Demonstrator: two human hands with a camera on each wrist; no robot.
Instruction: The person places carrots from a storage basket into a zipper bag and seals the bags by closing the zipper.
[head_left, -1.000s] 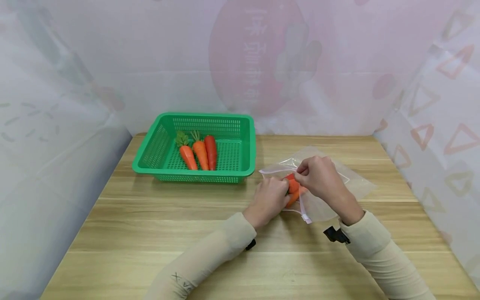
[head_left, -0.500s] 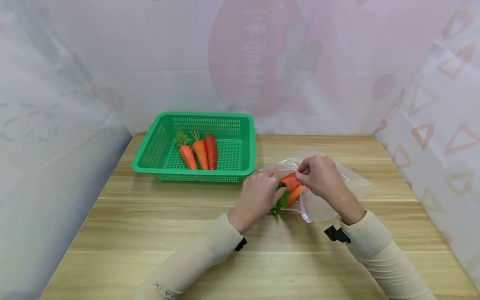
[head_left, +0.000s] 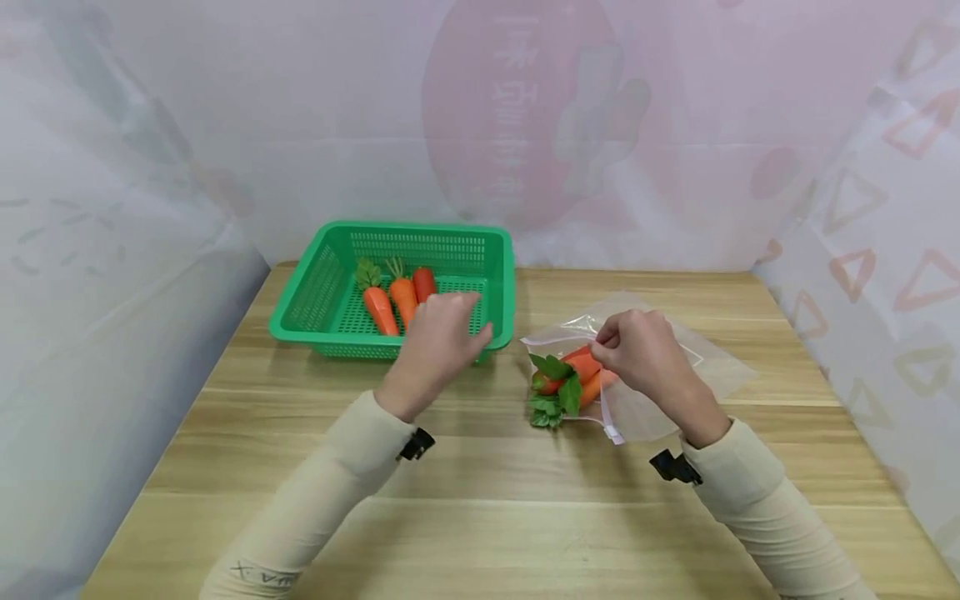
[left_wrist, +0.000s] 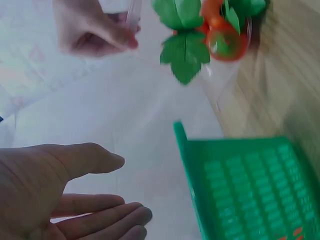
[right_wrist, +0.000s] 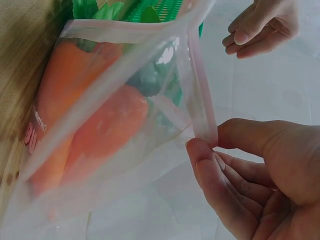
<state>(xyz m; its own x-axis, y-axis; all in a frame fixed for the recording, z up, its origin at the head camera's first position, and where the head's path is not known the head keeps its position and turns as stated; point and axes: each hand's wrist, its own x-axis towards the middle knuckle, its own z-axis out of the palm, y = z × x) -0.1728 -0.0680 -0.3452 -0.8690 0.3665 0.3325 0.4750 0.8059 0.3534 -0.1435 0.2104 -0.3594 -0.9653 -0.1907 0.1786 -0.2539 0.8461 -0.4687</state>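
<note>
Pale sheeting (head_left: pixel 315 117) hangs behind the basket (head_left: pixel 330 339); right of it, our right hand (head_left: pixel 637 346) pinches a bag (head_left: pixel 712 371) of carrots (head_left: pixel 583 365); near it, our left hand (head_left: pixel 435 342) gapes wide.

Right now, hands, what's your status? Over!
Left hand by green basket, holding nothing. Right hand pinching clear bag. Carrots partly inside. Maybe in the way: leafy tops jutting out.
</note>
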